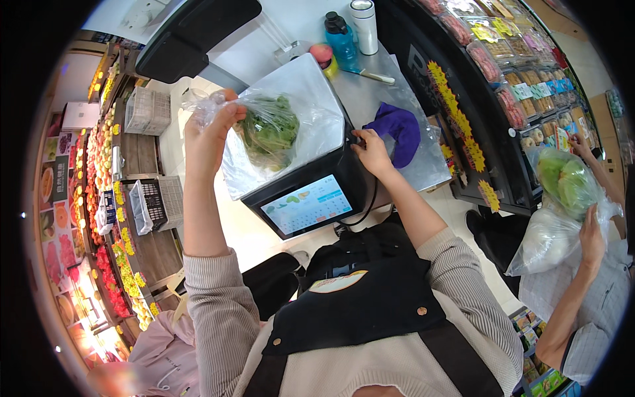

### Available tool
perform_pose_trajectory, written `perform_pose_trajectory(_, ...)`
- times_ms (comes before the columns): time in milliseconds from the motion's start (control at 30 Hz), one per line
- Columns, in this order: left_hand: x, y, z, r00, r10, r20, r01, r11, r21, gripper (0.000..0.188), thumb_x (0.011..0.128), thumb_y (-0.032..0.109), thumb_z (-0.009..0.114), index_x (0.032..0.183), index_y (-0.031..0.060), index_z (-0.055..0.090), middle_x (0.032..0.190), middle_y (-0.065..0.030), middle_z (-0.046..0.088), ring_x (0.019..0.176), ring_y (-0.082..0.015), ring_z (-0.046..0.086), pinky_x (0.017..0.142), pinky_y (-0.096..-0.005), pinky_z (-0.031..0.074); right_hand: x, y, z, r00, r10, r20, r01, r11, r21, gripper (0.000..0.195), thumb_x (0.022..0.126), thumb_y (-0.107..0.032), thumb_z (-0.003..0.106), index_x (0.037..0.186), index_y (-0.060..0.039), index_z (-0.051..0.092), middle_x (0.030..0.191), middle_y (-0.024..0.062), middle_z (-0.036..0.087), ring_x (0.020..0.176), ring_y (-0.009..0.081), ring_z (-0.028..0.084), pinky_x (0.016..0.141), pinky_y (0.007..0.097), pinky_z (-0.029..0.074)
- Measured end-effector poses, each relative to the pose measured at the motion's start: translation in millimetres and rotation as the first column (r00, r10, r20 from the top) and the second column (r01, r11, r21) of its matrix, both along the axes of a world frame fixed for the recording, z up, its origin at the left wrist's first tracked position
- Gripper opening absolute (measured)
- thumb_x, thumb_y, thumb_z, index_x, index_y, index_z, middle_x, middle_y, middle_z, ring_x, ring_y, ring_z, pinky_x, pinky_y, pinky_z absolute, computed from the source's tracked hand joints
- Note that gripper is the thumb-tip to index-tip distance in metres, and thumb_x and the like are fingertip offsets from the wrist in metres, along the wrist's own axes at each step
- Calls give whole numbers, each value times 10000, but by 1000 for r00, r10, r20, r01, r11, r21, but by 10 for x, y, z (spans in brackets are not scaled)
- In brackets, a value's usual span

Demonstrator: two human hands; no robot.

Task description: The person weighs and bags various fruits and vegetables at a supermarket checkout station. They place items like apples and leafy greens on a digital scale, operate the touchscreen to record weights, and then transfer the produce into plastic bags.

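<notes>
My left hand (217, 125) grips the gathered neck of a clear plastic bag (278, 161). Green leafy vegetables (270, 126) fill the bag, which sits on the plastic-covered pan (320, 116) of a weighing scale. The scale's touchscreen (306, 206) is lit and faces me. My right hand (371, 151) touches the black housing (347, 168) at the scale's right side, fingers bent. Whether its fingertips pinch anything there I cannot tell. Just beyond that hand, a purple cloth (397, 131) lies crumpled on the metal table (430, 171).
A blue bottle (342, 44), a white flask (365, 27) and a knife (377, 76) are behind the scale. A black monitor (193, 34) overhangs the back left. At right, a person (575, 307) holds bagged produce (558, 213) beside a display case (476, 109). Another person (166, 355) stands lower left.
</notes>
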State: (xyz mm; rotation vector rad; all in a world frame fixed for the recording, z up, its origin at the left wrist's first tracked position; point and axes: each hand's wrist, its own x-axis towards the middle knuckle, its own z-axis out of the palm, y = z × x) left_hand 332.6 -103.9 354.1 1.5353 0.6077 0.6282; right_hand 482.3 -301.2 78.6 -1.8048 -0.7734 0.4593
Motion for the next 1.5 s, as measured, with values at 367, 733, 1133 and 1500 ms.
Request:
perform_pose_trajectory(367, -177, -36, 350, 965, 18, -263, 32, 983, 183, 179, 779, 96, 720, 909, -9, 656, 799, -79, 672, 764, -154, 662, 660, -247, 506, 38, 40, 1088, 832, -46, -552, 262, 911, 319, 105, 911, -109, 559, 993, -46, 541, 995, 121, 628, 459, 89, 511, 418, 243, 415)
perform_pose_trajectory(733, -451, -81, 305, 986, 64, -157, -72, 996, -44, 248, 799, 167, 718, 949, -21, 660, 822, -57, 649, 693, -113, 569, 624, -228, 439, -717, 770, 2539, 741, 537, -403, -305, 804, 510, 151, 920, -126, 548, 1020, -38, 477, 979, 103, 587, 430, 94, 536, 358, 216, 364)
perform_pose_trajectory(1133, -1014, -392, 62, 938, 348, 8, -338, 918, -207, 234, 779, 69, 715, 950, -62, 624, 859, -112, 659, 706, -163, 643, 641, -258, 535, -1103, 789, 2452, 882, 471, 0, -419, 785, 457, 301, 888, -116, 595, 1138, -3, 472, 719, 128, 587, 609, 217, 581, 590, 296, 441)
perform_pose_trajectory(1500, -1819, -1242, 263, 683, 730, 21, -713, 661, 233, 118, 707, -36, 727, 808, -45, 666, 779, -67, 650, 678, -135, 595, 628, -223, 453, -1682, 670, 2515, 633, 663, 400, -769, 478, 425, 204, 832, -99, 649, 1023, -34, 626, 762, 91, 572, 613, 201, 557, 562, 284, 444)
